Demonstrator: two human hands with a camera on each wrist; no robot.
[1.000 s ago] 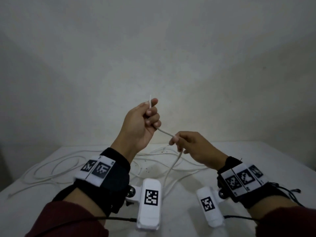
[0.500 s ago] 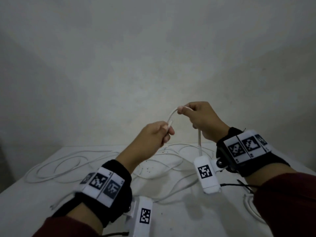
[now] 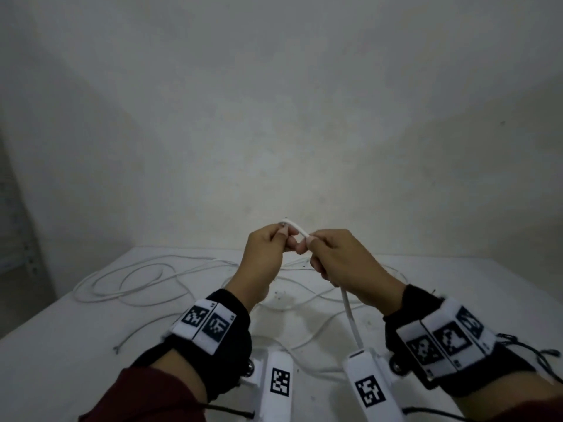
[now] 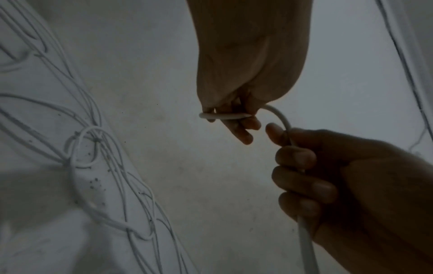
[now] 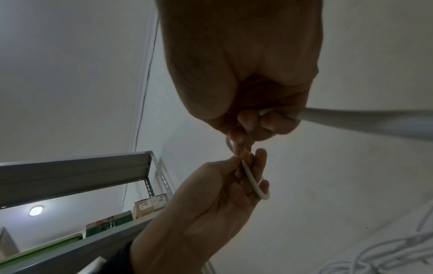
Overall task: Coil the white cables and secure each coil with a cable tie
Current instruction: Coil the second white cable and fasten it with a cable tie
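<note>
In the head view both hands are raised above the white table (image 3: 61, 345), close together. My left hand (image 3: 281, 236) pinches the end of a white cable (image 3: 296, 228), which arches a short way over to my right hand (image 3: 307, 243). The right hand grips the same cable in its curled fingers, and the rest hangs down towards the table. The left wrist view shows the cable end (image 4: 222, 116) across my left hand's fingertips (image 4: 243, 133) and the arch running into my right hand (image 4: 304, 166). In the right wrist view the cable (image 5: 351, 118) leaves my right hand (image 5: 257, 126) sideways.
Several loose white cables (image 3: 137, 281) lie in tangled loops across the far and middle table, also seen in the left wrist view as loose cables (image 4: 93, 157). A bare wall stands behind. A metal shelf (image 5: 70, 172) with boxes is off to the left.
My right hand rose from below the left and slid along the cable. The left hand dropped. Both hands now meet at the centre with only a short arch of cable between them.
</note>
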